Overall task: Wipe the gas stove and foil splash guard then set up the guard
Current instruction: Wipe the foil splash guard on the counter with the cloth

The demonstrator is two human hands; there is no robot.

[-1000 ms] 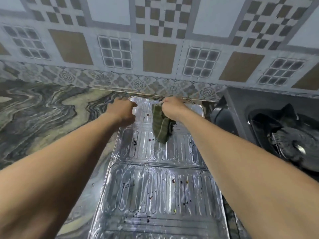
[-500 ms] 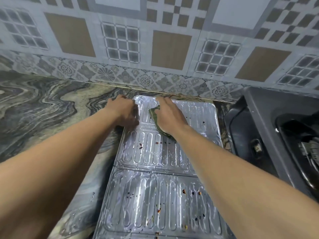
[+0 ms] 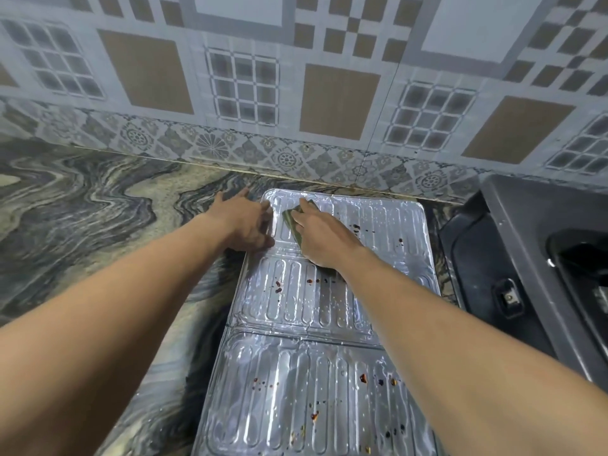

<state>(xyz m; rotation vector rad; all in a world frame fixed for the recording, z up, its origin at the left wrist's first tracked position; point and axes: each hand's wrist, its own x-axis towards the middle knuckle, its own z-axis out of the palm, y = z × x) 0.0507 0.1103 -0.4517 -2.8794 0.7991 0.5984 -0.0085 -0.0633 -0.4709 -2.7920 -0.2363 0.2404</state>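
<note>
A ribbed silver foil splash guard (image 3: 388, 225) lies flat on the marbled counter, its panels dotted with dark red and yellow food specks. My right hand (image 3: 320, 236) lies flat on a green cloth (image 3: 291, 218) and presses it onto the far panel near its left corner. My left hand (image 3: 241, 222) rests beside it with fingers spread on the counter and thumb on the guard's left edge. The black gas stove (image 3: 526, 258) stands at the right, partly cut off by the frame.
A patterned tiled wall (image 3: 339, 100) rises right behind the guard's far edge. The grey marbled counter (image 3: 82, 209) stretches out to the left. A stove knob (image 3: 508, 296) faces the guard on the stove's front side.
My right hand went from holding the bunched cloth to lying flat on it, and slid left on the far panel. My left hand spread out along the guard's left edge.
</note>
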